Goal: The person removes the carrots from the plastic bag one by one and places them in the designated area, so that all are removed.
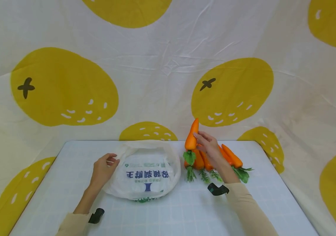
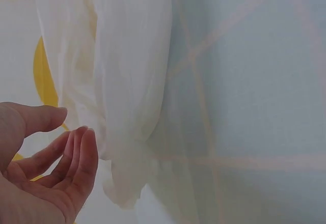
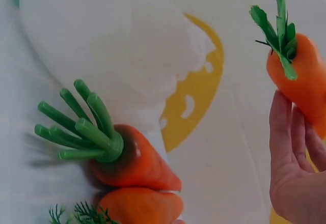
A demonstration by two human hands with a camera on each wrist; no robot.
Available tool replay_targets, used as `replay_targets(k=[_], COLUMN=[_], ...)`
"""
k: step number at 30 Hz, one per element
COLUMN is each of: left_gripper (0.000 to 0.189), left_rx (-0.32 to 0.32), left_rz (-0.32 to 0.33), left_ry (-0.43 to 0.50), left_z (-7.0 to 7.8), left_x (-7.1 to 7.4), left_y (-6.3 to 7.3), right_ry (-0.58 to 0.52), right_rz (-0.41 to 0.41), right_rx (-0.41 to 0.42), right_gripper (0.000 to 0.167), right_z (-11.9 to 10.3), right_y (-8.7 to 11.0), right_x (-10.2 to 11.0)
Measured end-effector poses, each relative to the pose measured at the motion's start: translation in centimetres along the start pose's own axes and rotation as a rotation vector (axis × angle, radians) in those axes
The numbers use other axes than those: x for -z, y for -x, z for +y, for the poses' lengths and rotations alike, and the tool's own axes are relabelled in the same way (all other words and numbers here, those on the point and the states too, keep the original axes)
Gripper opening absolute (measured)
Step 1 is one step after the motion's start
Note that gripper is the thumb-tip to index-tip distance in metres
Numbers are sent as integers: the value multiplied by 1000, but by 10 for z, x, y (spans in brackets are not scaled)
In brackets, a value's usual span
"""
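Note:
My right hand [image 1: 209, 144] holds an orange carrot [image 1: 192, 136] above the table, its tip up and its leafy green top hanging down. In the right wrist view the raised carrot [image 3: 305, 76] rests against the fingers of that hand [image 3: 295, 168]. Several other carrots [image 1: 232, 155] lie in a row below and beside the hand, partly hidden by it. A white plastic bag [image 1: 147, 183] with printed lettering lies with its mouth spread wide. At the bag's left edge is my left hand [image 1: 104, 168], fingers loosely bent, a gap between thumb and fingertips. The left hand [image 2: 56, 168] holds nothing.
The table [image 1: 185, 213] wears a pale checked cloth. Behind it hangs a white curtain [image 1: 156, 82] printed with large yellow fruit. One carrot with short green stalks [image 3: 137, 152] lies nearest the bag.

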State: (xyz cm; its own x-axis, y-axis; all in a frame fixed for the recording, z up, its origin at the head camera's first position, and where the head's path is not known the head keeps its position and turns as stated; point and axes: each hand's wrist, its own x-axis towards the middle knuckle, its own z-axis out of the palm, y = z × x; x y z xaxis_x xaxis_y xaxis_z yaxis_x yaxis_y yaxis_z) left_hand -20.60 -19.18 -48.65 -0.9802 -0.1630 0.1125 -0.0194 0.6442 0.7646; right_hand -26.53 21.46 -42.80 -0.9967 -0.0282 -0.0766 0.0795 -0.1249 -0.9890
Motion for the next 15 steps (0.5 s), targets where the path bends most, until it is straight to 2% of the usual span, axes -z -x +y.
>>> replay_targets(k=[5,8,15], left_gripper=[31,31,34], left_rx=[9,21,88], left_rz=[19,34,16], left_ry=[6,10,26], left_z=[-3,-5,-10], left_x=[2,2,1], left_y=[8,13,21], right_ry=[-57,-42,-24], right_rz=[35,31,71], right_rx=[-1,-9,-40], right_gripper=[34,41,60], right_z=[0,1,2], right_y=[-1,0,6], right_x=[17,29,56])
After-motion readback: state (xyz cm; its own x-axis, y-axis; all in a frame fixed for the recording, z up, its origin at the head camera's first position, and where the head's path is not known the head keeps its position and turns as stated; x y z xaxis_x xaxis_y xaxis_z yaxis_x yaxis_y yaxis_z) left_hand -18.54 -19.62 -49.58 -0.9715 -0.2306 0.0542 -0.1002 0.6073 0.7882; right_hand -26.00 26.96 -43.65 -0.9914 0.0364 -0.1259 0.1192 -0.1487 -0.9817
